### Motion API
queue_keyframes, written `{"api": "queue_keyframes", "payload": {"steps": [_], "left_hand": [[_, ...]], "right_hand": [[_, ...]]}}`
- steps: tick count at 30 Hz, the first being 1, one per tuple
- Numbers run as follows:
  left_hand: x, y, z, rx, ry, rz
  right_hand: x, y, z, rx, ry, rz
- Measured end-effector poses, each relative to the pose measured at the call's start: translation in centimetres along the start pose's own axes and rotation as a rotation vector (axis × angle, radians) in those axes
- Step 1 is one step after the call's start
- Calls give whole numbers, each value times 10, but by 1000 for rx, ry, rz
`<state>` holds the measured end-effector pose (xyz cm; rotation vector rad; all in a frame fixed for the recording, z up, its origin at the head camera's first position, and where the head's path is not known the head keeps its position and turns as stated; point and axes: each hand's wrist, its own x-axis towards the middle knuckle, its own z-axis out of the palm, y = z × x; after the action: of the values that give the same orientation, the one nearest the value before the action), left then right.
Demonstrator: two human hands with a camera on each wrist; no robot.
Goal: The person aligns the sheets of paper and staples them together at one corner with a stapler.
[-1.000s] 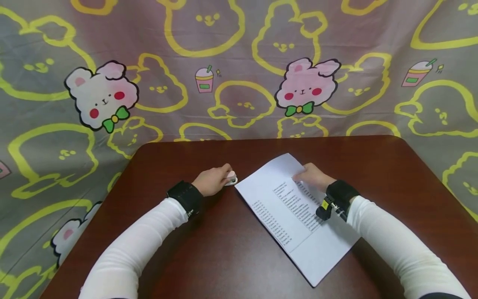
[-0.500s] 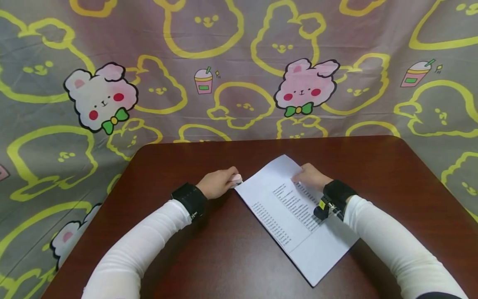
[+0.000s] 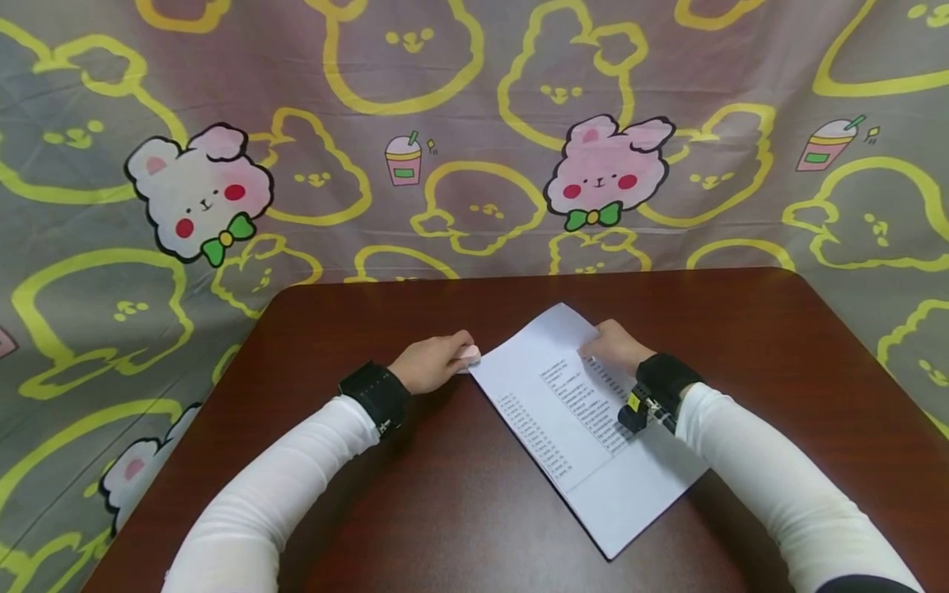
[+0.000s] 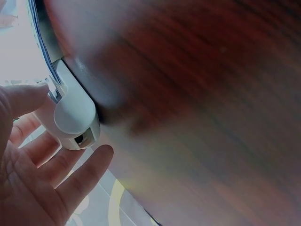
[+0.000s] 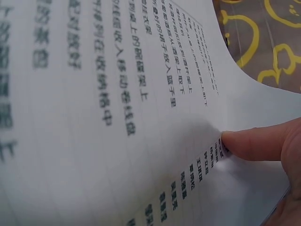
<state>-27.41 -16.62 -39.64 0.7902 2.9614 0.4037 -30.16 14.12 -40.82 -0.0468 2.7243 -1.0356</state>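
Note:
My left hand (image 3: 430, 363) holds a small white stapler (image 3: 469, 354) at the left corner of a stack of printed papers (image 3: 600, 494). In the left wrist view, the thumb lies over one side of the stapler (image 4: 75, 113) and the fingers spread beneath its other side. Edges of the sheets run into the stapler's mouth there. On the far right edge of the stack, my right hand (image 3: 621, 346) grips the sheets. The right wrist view has its thumb (image 5: 261, 142) pressing on the top page, which bends upward; the other fingers are mostly hidden under the papers.
Both hands work over a dark brown wooden table (image 3: 385, 511). Behind its far edge hangs a grey-pink curtain (image 3: 482, 82) with cartoon bears and rabbits. Each wrist wears a black band, the left band (image 3: 374, 397) and the right band (image 3: 667, 383).
My left hand has moved right, bringing the stapler up to the corner of the papers. The stack's near end has shifted slightly left and away, along with my right hand.

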Motion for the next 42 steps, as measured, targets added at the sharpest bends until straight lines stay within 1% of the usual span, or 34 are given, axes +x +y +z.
{"api": "queue_keyframes", "payload": {"steps": [7, 13, 17, 22, 28, 34, 36, 38, 42], "left_hand": [[0, 0, 0, 2, 4, 3], [2, -1, -2, 1, -4, -8], [3, -1, -4, 5, -11, -5], [2, -2, -6, 10, -14, 1], [4, -3, -6, 10, -15, -6], [5, -4, -6, 17, -22, -6], [6, -4, -7, 12, -39, -10], [8, -4, -9, -8, -69, -25], [16, -4, -14, -93, -146, -95]], "right_hand": [[7, 0, 1, 6, 1, -4], [10, -2, 0, -6, 4, 23], [10, -3, 0, 6, -5, 41], [9, -4, 1, 21, 3, 39], [8, -6, 0, 11, 9, 35], [7, -6, -1, 7, 10, 53], [7, -6, 0, 15, 9, 58], [7, -6, 0, 22, 4, 52], [8, -4, 0, 31, -5, 45]]}}
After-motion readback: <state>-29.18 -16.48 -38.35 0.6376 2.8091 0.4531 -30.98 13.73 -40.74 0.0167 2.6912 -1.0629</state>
